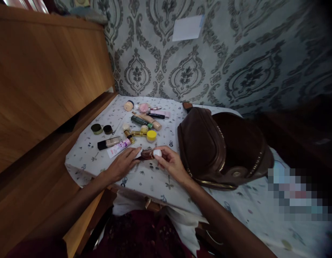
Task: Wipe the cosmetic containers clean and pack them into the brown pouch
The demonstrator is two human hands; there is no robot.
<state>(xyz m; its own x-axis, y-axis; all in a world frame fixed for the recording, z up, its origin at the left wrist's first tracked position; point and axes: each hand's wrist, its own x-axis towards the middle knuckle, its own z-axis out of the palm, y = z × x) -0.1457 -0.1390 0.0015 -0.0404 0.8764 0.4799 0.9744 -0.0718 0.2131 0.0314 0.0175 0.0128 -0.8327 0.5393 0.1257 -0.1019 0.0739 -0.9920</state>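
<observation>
A small brown bottle (147, 154) with a white cap (157, 153) lies sideways between my hands, low over the front of the table. My left hand (125, 163) closes its fingers on the bottle's left end, where something whitish shows at the fingertips. At the other end, my right hand (171, 163) grips around the white cap with thumb and fingers. Just beyond my left hand are a pink-and-white tube (119, 147) and a foundation bottle (109, 143) with a black cap. A jar with a yellow lid (151, 135) stands behind the brown bottle.
A brown leather bag (198, 143) gapes wide at the right. Further back lie a green tube (140, 120), a black pen-like tube (157, 115), a pink round container (143, 107) and several other cosmetics. Two dark-lidded jars (96, 128) sit left. A wooden cabinet (53, 64) borders the patterned tablecloth (85, 154).
</observation>
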